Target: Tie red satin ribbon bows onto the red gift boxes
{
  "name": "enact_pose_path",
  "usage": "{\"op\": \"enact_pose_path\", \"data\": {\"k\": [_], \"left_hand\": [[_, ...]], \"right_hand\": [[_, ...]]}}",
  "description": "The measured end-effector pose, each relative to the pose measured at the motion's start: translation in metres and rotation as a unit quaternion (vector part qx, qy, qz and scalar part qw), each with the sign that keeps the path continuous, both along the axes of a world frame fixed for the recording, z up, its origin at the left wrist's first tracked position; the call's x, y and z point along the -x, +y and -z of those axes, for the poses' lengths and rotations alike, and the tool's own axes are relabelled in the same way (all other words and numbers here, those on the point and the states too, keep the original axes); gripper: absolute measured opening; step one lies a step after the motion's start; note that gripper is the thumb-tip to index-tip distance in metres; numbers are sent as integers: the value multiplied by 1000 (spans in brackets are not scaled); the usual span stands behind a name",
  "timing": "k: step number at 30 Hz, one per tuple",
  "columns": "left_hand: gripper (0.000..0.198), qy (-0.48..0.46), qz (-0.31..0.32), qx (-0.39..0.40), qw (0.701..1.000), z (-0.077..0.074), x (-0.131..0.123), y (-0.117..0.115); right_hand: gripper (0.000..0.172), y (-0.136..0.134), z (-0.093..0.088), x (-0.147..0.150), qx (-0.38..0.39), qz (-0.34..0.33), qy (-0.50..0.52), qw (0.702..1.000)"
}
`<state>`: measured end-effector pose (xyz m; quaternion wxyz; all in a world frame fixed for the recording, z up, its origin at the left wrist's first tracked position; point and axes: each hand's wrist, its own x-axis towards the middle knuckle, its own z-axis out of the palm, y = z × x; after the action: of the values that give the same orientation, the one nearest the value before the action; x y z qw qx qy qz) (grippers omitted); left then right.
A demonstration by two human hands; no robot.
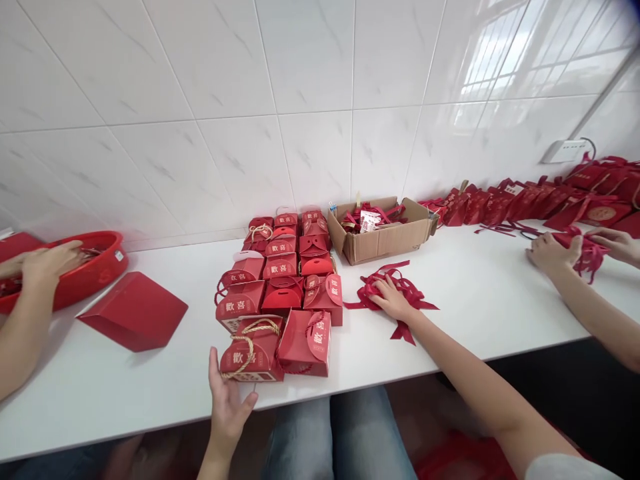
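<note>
My left hand (227, 407) is at the table's front edge, thumb and fingers apart. Its fingertips are by the left side of a red gift box (253, 353) with a twisted gold rope handle; I cannot tell if they touch it. To the right of that box is another red box (305, 343) with a dark red cord. Behind these two stand several more red boxes (280, 267) packed in rows. My right hand (393, 299) lies on a loose heap of dark red ribbons (407, 287), its fingers spread over the strands.
An open cardboard box (383, 243) of ribbons stands at the wall. At left, a person's hand (55, 263) reaches into a red basin (95, 277) near a plain red box (135, 313). At right, another person's hands (555, 253) handle red ribbon before a row of red bags (505, 200).
</note>
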<state>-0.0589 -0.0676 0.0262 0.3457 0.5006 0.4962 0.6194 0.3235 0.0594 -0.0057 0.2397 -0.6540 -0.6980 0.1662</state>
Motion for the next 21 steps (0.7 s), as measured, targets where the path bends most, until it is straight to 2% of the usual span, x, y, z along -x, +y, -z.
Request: {"op": "enact_pose_path", "data": {"k": [3, 8, 12, 17, 21], "left_hand": [[115, 6, 11, -3, 1000, 2, 2, 0], [111, 5, 9, 3, 1000, 2, 1, 1], [108, -5, 4, 9, 1000, 4, 1, 1], [107, -9, -1, 9, 1000, 11, 4, 3], [107, -5, 0, 6, 1000, 13, 6, 4]], "right_hand": [[29, -5, 3, 2, -27, 19, -8, 999], [24, 13, 8, -20, -53, 143, -37, 988], [31, 12, 10, -75, -54, 240, -52, 968], [41, -26, 11, -157, -28, 367, -48, 928], [35, -55, 10, -197, -8, 442, -43, 896]]}}
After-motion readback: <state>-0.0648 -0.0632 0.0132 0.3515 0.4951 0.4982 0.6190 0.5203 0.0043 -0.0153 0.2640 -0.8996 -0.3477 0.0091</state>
